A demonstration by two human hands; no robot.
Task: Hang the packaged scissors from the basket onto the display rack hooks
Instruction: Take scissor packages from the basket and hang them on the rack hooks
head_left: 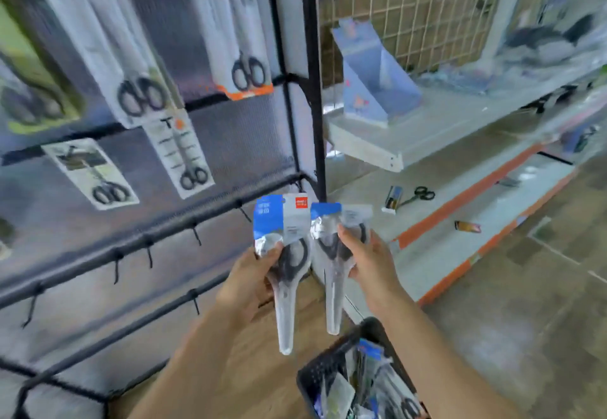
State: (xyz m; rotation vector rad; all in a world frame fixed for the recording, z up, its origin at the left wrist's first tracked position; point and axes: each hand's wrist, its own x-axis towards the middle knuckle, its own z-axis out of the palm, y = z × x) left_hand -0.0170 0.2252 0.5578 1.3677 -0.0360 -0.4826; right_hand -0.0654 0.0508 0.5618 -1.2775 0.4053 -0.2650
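Observation:
My left hand [253, 282] grips a packaged pair of scissors [283, 238] with a blue and white card, blades pointing down. My right hand [369, 262] holds a second, similar scissors pack [331, 254] just to its right. Both packs hang in front of the lower right part of the black display rack [164, 238], close to its bare hooks [196, 234]. The black basket [331, 366] sits below my right forearm and contains several more packs.
Other packaged scissors [241, 28] hang on the rack's upper rows. To the right stands a white shelf [394, 152] with a blue cardboard stand [371, 74], and loose scissors [417, 196] lie on a lower shelf. Wooden floor lies below.

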